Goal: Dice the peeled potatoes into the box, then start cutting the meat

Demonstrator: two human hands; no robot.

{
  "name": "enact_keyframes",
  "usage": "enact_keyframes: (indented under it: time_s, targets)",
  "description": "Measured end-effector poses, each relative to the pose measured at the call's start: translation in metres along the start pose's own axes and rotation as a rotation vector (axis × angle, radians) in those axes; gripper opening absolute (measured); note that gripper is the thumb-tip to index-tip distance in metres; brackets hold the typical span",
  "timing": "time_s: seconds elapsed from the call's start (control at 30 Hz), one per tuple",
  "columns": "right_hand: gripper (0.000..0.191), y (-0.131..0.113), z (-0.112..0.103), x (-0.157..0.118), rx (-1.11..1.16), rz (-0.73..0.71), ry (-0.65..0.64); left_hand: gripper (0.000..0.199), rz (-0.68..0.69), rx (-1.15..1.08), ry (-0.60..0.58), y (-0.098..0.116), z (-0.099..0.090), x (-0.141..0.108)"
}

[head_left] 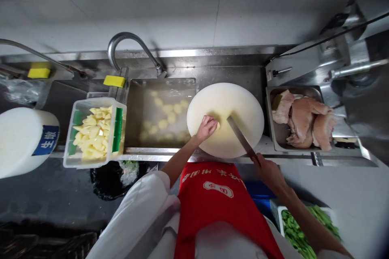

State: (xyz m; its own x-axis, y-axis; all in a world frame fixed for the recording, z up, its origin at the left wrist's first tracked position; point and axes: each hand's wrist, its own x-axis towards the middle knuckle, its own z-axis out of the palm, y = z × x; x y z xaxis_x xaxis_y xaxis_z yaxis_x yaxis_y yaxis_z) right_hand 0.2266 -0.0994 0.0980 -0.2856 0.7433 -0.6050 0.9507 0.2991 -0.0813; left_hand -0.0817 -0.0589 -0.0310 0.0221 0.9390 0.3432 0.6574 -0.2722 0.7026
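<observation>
A round white cutting board point(225, 93) lies in front of me on the steel counter. My left hand point(207, 128) is over its left half, fingers curled around a small pale yellow piece of potato point(218, 126) that shows at the fingertips. The handle of a knife point(241, 136) is wrapped in my right hand point(263, 166) at the board's lower right edge. Its blade slants up and left over the board, apart from the potato piece.
Left of the board, a sink point(161, 85) holds water and peeled potatoes, with a faucet point(130, 36) behind. Further left stands a plastic bin point(70, 149) of cut potatoes. A metal tray point(278, 141) of raw meat sits on the right. Greens point(296, 230) fill a basket below.
</observation>
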Motion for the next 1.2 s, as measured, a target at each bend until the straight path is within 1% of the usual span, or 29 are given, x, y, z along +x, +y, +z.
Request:
enact_keyframes:
  time_s: [0.07,0.1,0.2,0.23,0.27,0.33,0.37,0.4,0.43,0.5,0.57,0.63,0.7,0.77,0.8,0.83,0.9,0.97,1.0,1.03,1.07,1.1,1.13,1.2]
  targets:
    - [0.033,0.000,0.002,-0.003,-0.020,0.073,0.109,0.023,0.052,-0.013,-0.066,0.006,0.006,0.010]
    - [0.035,-0.005,0.004,0.000,-0.020,0.102,0.162,0.022,0.051,-0.018,-0.067,0.010,0.008,0.015]
    - [0.046,-0.022,0.013,0.020,0.009,0.144,0.262,0.023,-0.015,-0.023,0.027,0.028,0.010,0.033]
    - [0.048,-0.027,0.017,0.027,0.020,0.145,0.277,0.023,-0.020,-0.021,0.030,0.035,0.011,0.039]
    - [0.050,-0.032,0.021,0.034,0.029,0.141,0.282,0.021,0.000,-0.017,-0.014,0.042,0.013,0.046]
    - [0.054,-0.039,0.029,0.044,0.043,0.137,0.261,0.020,0.078,0.003,-0.193,0.054,0.020,0.059]
    - [0.056,-0.042,0.031,0.046,0.047,0.136,0.236,0.024,0.109,0.024,-0.289,0.058,0.026,0.064]
    - [0.057,-0.044,0.033,0.048,0.048,0.130,0.204,0.028,0.127,0.049,-0.367,0.061,0.032,0.067]
    - [0.059,-0.046,0.033,0.048,0.046,0.120,0.171,0.031,0.128,0.073,-0.415,0.064,0.038,0.069]
    - [0.059,-0.050,0.031,0.048,0.031,0.096,0.126,0.031,0.104,0.105,-0.436,0.067,0.049,0.070]
    - [0.061,-0.054,0.026,0.046,0.011,0.083,0.101,0.028,0.077,0.113,-0.416,0.069,0.057,0.069]
    - [0.063,-0.057,0.022,0.042,-0.002,0.091,0.081,0.025,0.053,0.117,-0.397,0.069,0.065,0.074]
    - [0.065,-0.059,0.023,0.032,0.005,0.102,0.066,0.021,-0.018,0.132,-0.371,0.067,0.072,0.090]
    - [0.064,-0.058,0.030,0.015,0.032,0.098,0.052,0.018,-0.126,0.133,-0.348,0.058,0.074,0.112]
    - [0.063,-0.055,0.034,0.005,0.050,0.095,0.041,0.018,-0.173,0.119,-0.335,0.051,0.070,0.123]
    - [0.061,-0.050,0.037,-0.006,0.068,0.101,0.029,0.018,-0.203,0.094,-0.313,0.043,0.062,0.131]
    - [0.049,-0.036,0.041,-0.025,0.098,0.142,-0.002,0.014,-0.210,0.034,-0.216,0.026,0.035,0.136]
    - [0.038,-0.023,0.039,-0.037,0.117,0.197,-0.031,0.008,-0.209,0.015,-0.031,0.014,-0.001,0.121]
    - [0.037,-0.019,0.034,-0.039,0.126,0.215,-0.042,0.008,-0.205,0.024,0.060,0.011,-0.018,0.109]
    - [0.039,-0.018,0.029,-0.039,0.137,0.218,-0.047,0.012,-0.196,0.039,0.126,0.010,-0.032,0.094]
    - [0.039,-0.019,0.022,-0.038,0.149,0.207,-0.047,0.015,-0.176,0.052,0.152,0.012,-0.042,0.079]
    - [0.039,-0.024,0.016,-0.036,0.160,0.186,-0.044,0.016,-0.142,0.060,0.137,0.014,-0.048,0.064]
    - [0.038,-0.030,0.009,-0.033,0.170,0.160,-0.043,0.017,-0.097,0.060,0.086,0.017,-0.049,0.051]
    - [0.036,-0.046,-0.003,-0.028,0.175,0.101,-0.049,0.017,-0.003,0.052,-0.067,0.021,-0.041,0.032]
